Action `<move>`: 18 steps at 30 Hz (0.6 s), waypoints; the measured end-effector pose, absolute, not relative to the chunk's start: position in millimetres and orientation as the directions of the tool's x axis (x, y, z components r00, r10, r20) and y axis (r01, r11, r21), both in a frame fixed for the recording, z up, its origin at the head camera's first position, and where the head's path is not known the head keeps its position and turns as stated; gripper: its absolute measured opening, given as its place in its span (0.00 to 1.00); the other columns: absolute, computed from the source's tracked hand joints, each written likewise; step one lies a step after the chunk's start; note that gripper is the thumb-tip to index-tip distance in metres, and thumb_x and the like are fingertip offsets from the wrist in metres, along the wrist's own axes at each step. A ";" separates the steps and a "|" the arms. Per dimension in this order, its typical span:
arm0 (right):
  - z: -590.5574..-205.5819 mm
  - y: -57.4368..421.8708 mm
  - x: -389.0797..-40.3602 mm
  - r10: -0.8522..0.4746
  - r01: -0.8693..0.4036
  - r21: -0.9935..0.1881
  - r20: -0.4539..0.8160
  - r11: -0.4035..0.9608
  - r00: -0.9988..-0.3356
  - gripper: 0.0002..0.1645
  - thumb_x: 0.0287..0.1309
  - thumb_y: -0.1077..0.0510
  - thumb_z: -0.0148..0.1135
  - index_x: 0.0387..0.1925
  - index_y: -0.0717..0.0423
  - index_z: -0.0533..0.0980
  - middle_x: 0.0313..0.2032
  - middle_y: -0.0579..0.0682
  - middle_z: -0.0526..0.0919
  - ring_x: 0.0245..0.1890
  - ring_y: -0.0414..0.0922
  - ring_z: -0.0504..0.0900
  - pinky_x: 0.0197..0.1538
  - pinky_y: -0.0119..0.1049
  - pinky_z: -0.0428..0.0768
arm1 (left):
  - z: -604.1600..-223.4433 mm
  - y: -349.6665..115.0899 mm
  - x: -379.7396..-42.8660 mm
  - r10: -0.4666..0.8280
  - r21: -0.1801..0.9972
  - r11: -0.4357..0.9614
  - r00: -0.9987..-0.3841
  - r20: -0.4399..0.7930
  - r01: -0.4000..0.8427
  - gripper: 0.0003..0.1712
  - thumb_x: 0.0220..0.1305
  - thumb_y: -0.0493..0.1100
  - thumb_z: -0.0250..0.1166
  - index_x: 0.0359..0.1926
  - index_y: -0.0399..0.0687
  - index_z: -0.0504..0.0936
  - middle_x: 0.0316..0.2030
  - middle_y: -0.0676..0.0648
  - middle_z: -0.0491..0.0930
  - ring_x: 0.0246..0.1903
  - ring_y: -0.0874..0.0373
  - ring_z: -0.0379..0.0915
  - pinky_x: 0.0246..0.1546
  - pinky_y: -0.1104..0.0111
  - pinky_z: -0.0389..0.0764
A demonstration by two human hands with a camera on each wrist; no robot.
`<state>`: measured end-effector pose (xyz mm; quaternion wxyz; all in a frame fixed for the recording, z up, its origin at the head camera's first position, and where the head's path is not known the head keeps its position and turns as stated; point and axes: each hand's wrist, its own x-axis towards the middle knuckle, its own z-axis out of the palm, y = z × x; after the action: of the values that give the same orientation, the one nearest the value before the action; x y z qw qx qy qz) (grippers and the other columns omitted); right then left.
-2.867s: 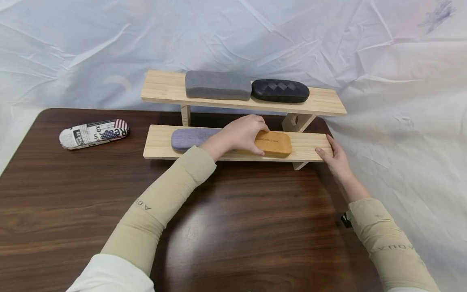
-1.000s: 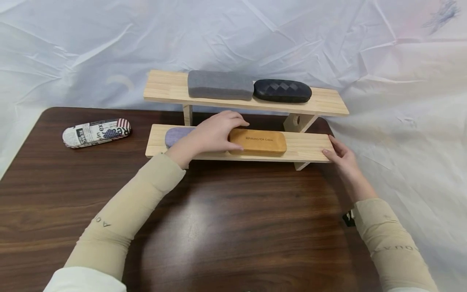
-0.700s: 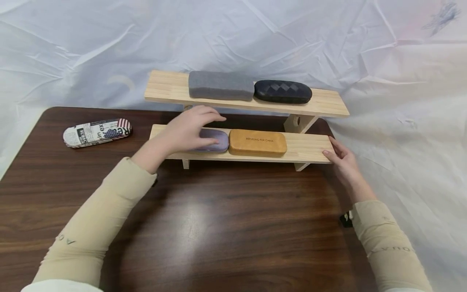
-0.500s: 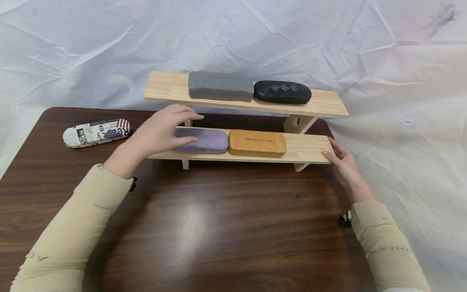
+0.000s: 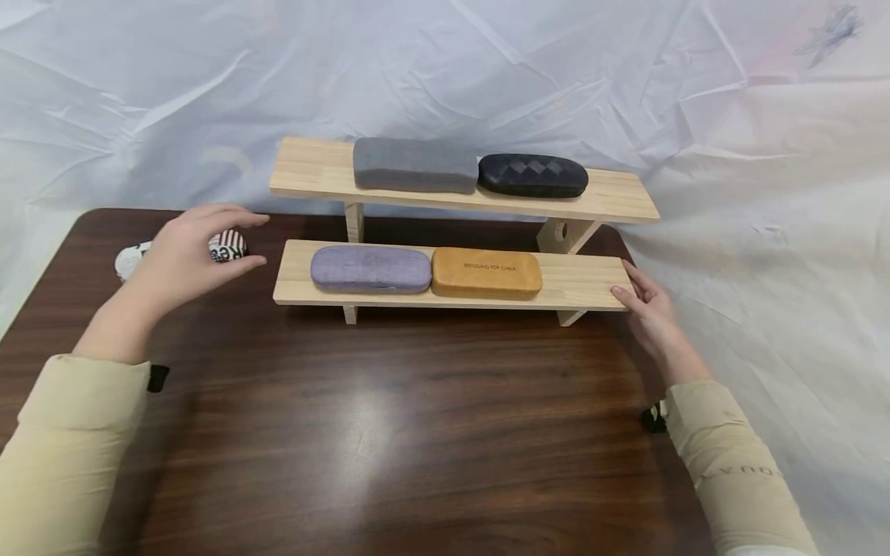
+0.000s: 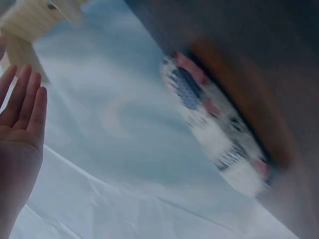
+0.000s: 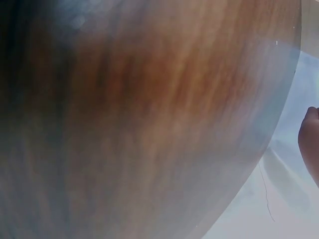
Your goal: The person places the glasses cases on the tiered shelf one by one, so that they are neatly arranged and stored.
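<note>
My left hand hovers over a glasses case with newspaper and flag print, thumb and fingers spread apart. It hides the case's middle in the head view. In the left wrist view the whole printed case shows, apart from the hand. My right hand grips the right end of the lower board of a two-tier wooden shelf, thumb on top. On that board a purple glasses case and an orange glasses case lie end to end, touching.
On the upper board lie a grey glasses case and a black glasses case. The shelf stands at the back of a dark wooden table. A white sheet hangs behind and to the right.
My left hand has let go of the orange case and swung left to the printed case. The orange and purple cases have shifted slightly left along the board. My right hand keeps its grip.
</note>
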<state>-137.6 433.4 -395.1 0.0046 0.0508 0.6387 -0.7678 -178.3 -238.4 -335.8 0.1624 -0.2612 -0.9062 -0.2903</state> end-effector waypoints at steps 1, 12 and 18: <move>-395.0 433.2 -137.5 0.058 0.071 -0.981 -0.083 -0.182 -0.995 0.50 0.74 0.72 0.58 0.85 0.60 0.43 0.86 0.56 0.39 0.57 0.25 0.80 0.60 0.18 0.80 | -338.4 -244.9 -178.2 0.364 0.447 0.703 -0.819 0.443 0.554 0.34 0.50 0.32 0.83 0.61 0.43 0.86 0.57 0.37 0.85 0.61 0.36 0.77 0.67 0.53 0.74; -396.5 435.0 -138.9 0.070 0.091 -0.987 -0.101 -0.135 -0.992 0.48 0.74 0.70 0.58 0.85 0.58 0.46 0.86 0.56 0.44 0.61 0.28 0.76 0.60 0.18 0.80 | -368.8 -309.7 -187.9 0.252 0.446 0.806 -0.907 0.336 0.389 0.33 0.57 0.35 0.80 0.64 0.43 0.83 0.60 0.36 0.83 0.64 0.44 0.72 0.70 0.80 0.61; -396.5 434.4 -139.5 0.079 0.095 -0.989 -0.104 -0.112 -0.991 0.48 0.75 0.69 0.59 0.85 0.57 0.47 0.86 0.56 0.46 0.64 0.32 0.73 0.59 0.18 0.80 | -377.0 -329.3 -198.6 0.224 0.454 0.829 -0.937 0.267 0.328 0.33 0.58 0.35 0.77 0.65 0.37 0.81 0.61 0.29 0.79 0.62 0.30 0.71 0.67 0.39 0.68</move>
<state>-139.5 434.4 -396.5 0.0051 0.0654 0.6662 -0.7429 -198.6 -329.3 -377.0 0.1018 -0.1452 -0.9508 -0.2541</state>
